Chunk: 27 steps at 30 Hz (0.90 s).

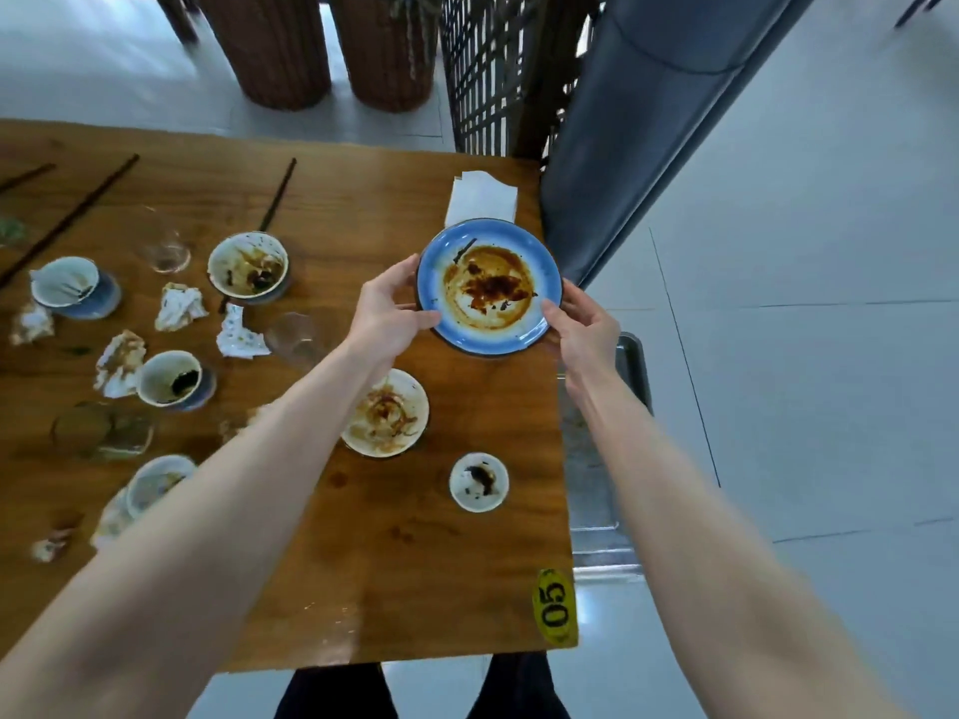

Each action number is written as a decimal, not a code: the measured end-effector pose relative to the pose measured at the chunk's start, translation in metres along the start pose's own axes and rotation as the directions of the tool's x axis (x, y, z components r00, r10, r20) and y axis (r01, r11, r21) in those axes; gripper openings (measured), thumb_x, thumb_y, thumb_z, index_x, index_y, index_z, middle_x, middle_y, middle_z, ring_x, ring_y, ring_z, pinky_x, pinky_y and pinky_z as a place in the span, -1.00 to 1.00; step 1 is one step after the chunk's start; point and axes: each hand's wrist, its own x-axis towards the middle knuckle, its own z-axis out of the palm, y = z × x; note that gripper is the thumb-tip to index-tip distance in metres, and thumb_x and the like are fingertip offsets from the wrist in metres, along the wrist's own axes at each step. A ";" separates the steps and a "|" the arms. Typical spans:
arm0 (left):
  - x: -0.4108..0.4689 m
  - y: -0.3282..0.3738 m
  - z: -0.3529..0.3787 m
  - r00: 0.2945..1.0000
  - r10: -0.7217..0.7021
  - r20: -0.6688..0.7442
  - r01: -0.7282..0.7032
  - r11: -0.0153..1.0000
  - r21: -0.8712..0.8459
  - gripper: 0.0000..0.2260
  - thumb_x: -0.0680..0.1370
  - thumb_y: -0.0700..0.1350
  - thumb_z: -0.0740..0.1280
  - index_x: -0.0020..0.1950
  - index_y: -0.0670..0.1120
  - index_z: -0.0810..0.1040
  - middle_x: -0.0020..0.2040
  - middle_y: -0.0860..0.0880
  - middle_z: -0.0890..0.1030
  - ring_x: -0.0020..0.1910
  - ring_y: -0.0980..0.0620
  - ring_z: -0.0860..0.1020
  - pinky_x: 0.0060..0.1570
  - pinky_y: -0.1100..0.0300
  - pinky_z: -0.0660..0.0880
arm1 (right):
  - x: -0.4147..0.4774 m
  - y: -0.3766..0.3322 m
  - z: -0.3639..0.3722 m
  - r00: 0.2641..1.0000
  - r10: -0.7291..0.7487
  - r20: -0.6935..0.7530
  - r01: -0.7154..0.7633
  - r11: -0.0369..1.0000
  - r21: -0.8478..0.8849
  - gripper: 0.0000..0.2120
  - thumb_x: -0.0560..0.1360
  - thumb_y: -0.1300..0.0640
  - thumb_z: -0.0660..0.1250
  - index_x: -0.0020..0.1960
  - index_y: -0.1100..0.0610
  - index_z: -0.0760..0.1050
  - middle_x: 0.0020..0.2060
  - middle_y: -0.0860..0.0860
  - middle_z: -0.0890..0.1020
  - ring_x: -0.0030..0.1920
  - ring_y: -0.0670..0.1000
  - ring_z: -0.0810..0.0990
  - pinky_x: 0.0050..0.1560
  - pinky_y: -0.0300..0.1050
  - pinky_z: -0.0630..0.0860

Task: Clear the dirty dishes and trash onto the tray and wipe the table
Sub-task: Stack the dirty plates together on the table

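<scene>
Head view, looking down on a wooden counter (pixel 415 563) after a meal. A sauce-smeared blue plate (pixel 489 287) is held at the counter's right edge: the left hand (pixel 386 316) pinches its left rim, thumb on top, and the right hand (pixel 584 324) pinches its right rim likewise. Whether the plate is lifted or resting cannot be told. Folded napkins (pixel 482 197) lie just behind it. Nearer the person stand a dirty white plate (pixel 386 413), partly under the left forearm, and a small dish (pixel 478 482). Further left are stained bowls (pixel 248 264), crumpled tissues (pixel 180 306), glasses (pixel 296 337) and chopsticks (pixel 277 197). A metal tray (pixel 630 365) sits beside the counter's right edge, partly hidden by the right forearm. A yellow sticker (pixel 554 607) reads 05.
</scene>
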 end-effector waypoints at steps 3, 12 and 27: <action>-0.016 -0.005 0.038 0.997 -0.013 -0.076 0.010 1.000 -0.029 -0.37 0.46 -0.32 0.44 0.46 0.03 0.36 0.37 0.04 0.45 0.32 0.03 0.45 0.27 0.03 0.47 | 0.013 -0.003 -0.037 0.997 0.030 0.077 -0.032 0.999 0.024 -0.65 0.51 0.25 0.38 0.28 0.14 0.51 0.03 0.04 0.66 0.06 0.06 0.65 0.00 -0.03 0.64; -0.063 -0.026 0.105 0.985 -0.053 -0.161 0.029 0.988 -0.150 -0.33 0.41 -0.33 0.49 0.46 0.00 0.37 0.34 0.04 0.48 0.29 -0.01 0.48 0.26 -0.03 0.48 | 0.018 -0.005 -0.112 0.971 0.068 0.230 -0.071 0.997 0.007 -0.63 0.50 0.29 0.37 0.30 0.18 0.49 -0.07 0.04 0.68 -0.09 0.05 0.69 -0.23 -0.15 0.63; -0.122 -0.057 0.204 0.980 -0.002 -0.198 -0.024 0.991 -0.131 -0.37 0.43 -0.32 0.47 0.46 -0.08 0.37 0.38 -0.02 0.46 0.38 0.05 0.38 0.35 0.04 0.39 | 0.013 0.024 -0.217 0.961 0.080 0.266 -0.064 0.996 -0.065 -0.64 0.51 0.26 0.37 0.30 0.14 0.49 0.09 0.12 0.64 0.02 0.06 0.66 -0.08 -0.09 0.65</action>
